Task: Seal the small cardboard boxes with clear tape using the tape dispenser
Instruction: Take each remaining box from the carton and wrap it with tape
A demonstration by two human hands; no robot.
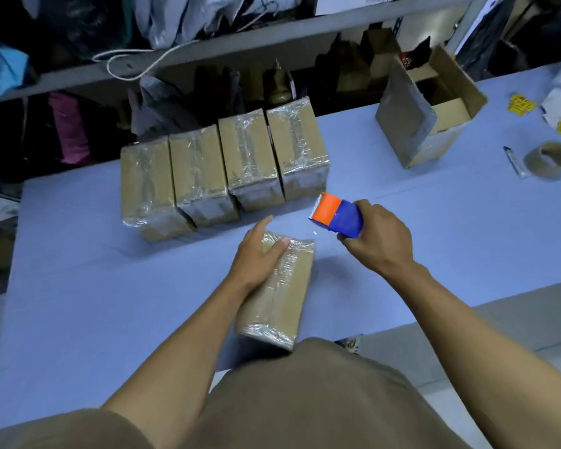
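Table [110, 270] — left hand [256, 257] seemingly atop box [279, 296].

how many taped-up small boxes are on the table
5. Four stand side by side in a row at the table's far edge; the fifth box lies near the person, under the left hand. The open carton far right isn't counted.
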